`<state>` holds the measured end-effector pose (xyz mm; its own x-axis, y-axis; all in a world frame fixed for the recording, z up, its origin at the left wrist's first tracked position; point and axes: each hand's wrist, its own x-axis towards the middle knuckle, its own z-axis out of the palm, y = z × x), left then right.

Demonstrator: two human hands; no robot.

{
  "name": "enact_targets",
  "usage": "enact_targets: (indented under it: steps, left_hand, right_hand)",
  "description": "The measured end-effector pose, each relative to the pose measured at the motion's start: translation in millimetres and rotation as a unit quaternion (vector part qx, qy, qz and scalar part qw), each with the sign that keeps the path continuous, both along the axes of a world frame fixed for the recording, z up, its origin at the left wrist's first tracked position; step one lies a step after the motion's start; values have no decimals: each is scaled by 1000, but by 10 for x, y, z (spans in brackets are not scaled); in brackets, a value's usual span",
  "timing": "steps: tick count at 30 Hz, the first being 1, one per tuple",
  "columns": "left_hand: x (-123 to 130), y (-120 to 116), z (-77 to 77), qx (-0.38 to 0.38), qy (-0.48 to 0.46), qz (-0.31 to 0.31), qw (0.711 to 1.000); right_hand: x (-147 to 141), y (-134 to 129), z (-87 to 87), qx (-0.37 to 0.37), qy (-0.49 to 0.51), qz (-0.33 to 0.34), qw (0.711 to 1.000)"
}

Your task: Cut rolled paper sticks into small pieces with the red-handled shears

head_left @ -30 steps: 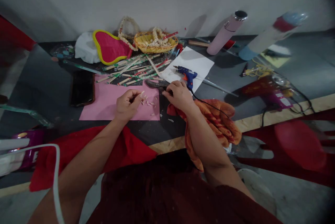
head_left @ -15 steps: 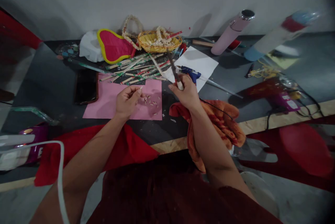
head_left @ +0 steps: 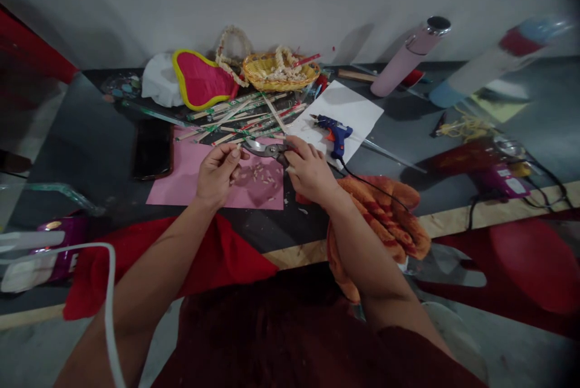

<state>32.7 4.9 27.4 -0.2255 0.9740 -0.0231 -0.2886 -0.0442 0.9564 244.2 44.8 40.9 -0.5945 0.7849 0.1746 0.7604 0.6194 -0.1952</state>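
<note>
My left hand pinches a small pale stick piece between thumb and fingers. My right hand is wrapped round the handles of pruning shears, whose curved blade points left and reaches close to the piece. Whether the blade touches it I cannot tell. Below the shears, several short cut bits lie scattered on a pink sheet. Behind both hands is a loose pile of wrapped chopsticks.
A blue glue gun lies on white paper. At the back stand a yellow basket, a pink flask and another bottle. A phone lies left; an orange cloth and red cloth drape the front edge.
The pruning shears have swung from pointing up and away to pointing left, beside the piece in my left hand. My right hand has moved slightly left, uncovering the glue gun.
</note>
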Motion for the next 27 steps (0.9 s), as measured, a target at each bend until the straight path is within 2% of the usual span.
enact_targets:
  steps: [6, 18, 27]
  left_hand:
    - [13, 7, -24, 0, -6, -4, 1000]
    - [37, -5, -70, 3, 11, -32, 999]
    - [44, -32, -61, -1, 29, -47, 998]
  right_hand:
    - [-46, -46, 23, 12, -29, 9, 999]
    - [-86, -59, -48, 32, -39, 0, 999]
    - [-87, -26, -53, -13, 4, -34, 999]
